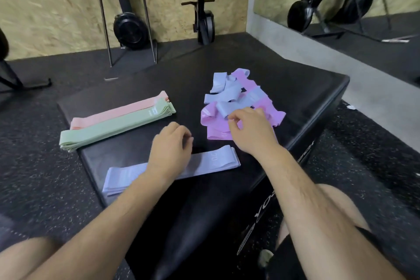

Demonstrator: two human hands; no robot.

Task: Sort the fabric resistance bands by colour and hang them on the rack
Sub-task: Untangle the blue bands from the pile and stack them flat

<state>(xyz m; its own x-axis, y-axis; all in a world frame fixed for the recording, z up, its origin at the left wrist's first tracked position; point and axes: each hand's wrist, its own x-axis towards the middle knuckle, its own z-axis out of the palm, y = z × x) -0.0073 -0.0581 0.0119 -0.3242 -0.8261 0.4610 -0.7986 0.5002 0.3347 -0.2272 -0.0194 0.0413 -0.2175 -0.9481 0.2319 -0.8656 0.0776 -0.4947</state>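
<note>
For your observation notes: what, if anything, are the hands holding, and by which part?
Left hand holds nothing. Right hand curls over the mixed pile; a pinch cannot be told.

Bench [295, 88]: two flat band stacks side by side at left, rear stack [118, 111] touching front stack [113, 127]. Loose heap [236, 95] at right, farther back. Third stack [218, 159] near front edge, left hand [170, 145] over it. Right hand [252, 129] over the heap's near side.
</note>
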